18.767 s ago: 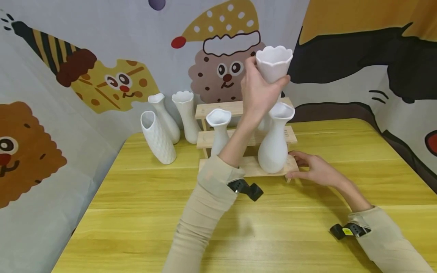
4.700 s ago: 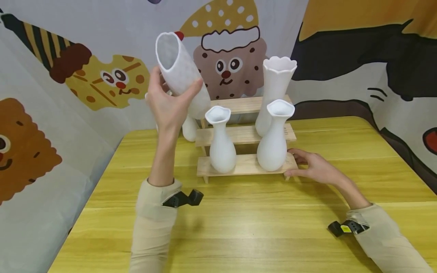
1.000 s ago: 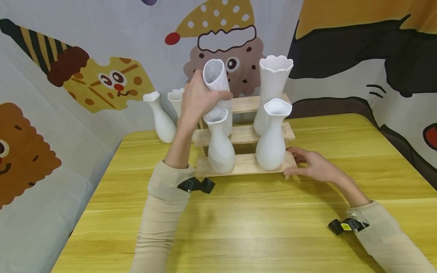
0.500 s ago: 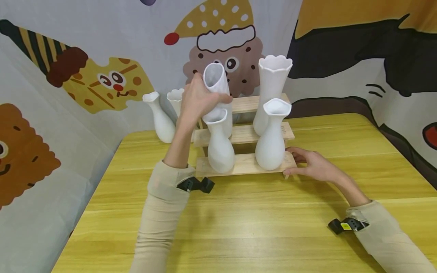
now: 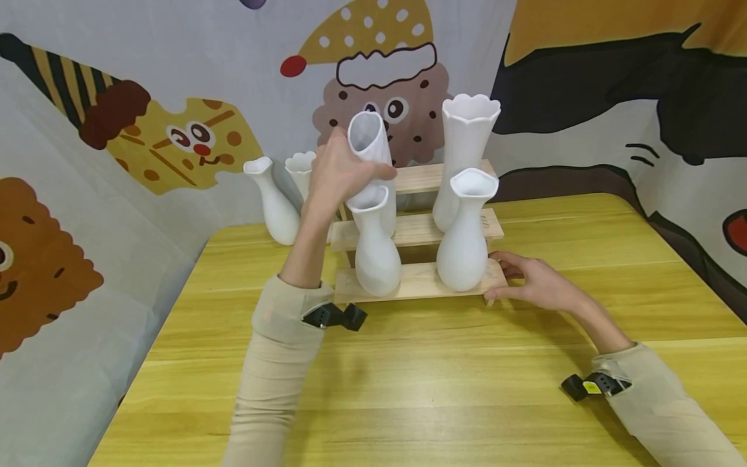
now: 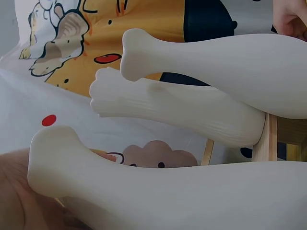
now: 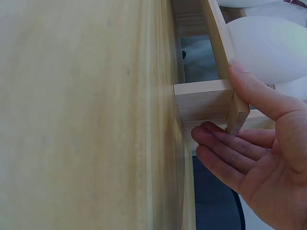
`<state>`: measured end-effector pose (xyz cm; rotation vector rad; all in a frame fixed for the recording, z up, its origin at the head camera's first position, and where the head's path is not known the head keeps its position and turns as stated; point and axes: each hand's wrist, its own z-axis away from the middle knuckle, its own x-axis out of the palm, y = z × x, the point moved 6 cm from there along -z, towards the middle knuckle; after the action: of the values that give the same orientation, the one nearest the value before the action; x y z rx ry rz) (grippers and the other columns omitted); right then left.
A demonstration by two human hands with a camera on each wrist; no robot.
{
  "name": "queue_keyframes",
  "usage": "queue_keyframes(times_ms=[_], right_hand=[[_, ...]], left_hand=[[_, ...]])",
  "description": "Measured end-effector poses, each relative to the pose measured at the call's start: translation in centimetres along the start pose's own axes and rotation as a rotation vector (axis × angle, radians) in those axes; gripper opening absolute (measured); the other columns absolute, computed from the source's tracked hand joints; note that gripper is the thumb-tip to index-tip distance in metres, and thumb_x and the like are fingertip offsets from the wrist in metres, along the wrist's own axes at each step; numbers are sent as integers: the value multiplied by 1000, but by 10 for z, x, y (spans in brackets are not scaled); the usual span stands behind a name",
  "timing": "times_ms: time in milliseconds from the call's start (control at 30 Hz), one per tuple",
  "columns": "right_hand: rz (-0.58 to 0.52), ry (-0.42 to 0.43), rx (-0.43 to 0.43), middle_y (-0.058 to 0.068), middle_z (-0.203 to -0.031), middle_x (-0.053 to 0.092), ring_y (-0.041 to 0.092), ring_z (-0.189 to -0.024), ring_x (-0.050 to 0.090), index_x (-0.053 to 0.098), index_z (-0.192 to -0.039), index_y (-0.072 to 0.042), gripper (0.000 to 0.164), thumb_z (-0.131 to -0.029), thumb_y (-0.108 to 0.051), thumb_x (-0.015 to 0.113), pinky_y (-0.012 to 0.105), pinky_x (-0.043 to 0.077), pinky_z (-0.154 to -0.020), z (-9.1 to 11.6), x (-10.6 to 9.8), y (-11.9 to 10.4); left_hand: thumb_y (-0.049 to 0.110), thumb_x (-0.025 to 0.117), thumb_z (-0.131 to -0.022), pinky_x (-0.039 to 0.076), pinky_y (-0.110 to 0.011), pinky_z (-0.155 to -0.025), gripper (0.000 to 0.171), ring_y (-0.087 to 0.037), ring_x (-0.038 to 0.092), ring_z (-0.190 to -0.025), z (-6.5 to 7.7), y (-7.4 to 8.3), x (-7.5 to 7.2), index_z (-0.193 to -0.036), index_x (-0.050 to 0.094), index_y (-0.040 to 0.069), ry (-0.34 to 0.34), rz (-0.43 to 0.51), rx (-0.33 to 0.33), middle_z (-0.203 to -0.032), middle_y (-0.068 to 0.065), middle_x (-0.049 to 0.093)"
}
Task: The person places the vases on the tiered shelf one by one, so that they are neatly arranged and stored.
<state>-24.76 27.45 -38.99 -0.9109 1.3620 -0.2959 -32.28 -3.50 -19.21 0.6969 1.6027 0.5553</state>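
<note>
Here, hands (image 5: 347, 172) near opposite edges of stand (image 5: 419, 280), gap between front vases (image 5: 378, 259).

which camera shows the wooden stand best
The head view: all three tiers of the wooden stand show there, though vases cover parts. The right wrist view gives a close look at one end, held by the right hand; the left wrist view shows only pieces between vases.

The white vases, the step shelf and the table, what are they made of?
The white vases look like ceramic, smooth with a soft sheen, though plastic could look similar. The step shelf looks like plain, pale wood: faint grain lines show. The table has yellow, wood-like streaks and a shiny glare, so maybe varnished wood, or just a wood-patterned covering.
</note>
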Motion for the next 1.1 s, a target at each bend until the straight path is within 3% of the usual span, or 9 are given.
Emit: queue_keyframes(times_ms=[433, 900, 1100], right_hand=[[19, -1, 0, 13, -118, 68, 28, -105, 66, 49, -143, 1, 69, -89, -29, 80, 50, 54, -89, 0, 0, -1], [36, 6, 0, 10, -117, 69, 25, -105, 66, 50, -142, -1, 69, -88, -32, 81, 46, 53, -89, -2, 2, 3], [20, 5, -8, 12, -119, 68, 27, -106, 66, 50, -142, 0, 68, -88, -28, 80, 49, 53, -90, 0, 1, -1]], left_hand=[[43, 85, -78, 50, -39, -96, 90, -24, 57, -115, -1, -3, -2, -147, 40, 9, -31, -21, 26, -132, -8, 57], [42, 84, -81, 50, -33, -89, 77, -19, 56, -106, 3, -8, -8, -139, 45, 10, -34, 153, 67, -121, -6, 58], [42, 84, -81, 49, -32, -93, 85, -16, 56, -112, 7, -6, -16, -146, 38, 13, -27, 222, 60, -128, -7, 59]])
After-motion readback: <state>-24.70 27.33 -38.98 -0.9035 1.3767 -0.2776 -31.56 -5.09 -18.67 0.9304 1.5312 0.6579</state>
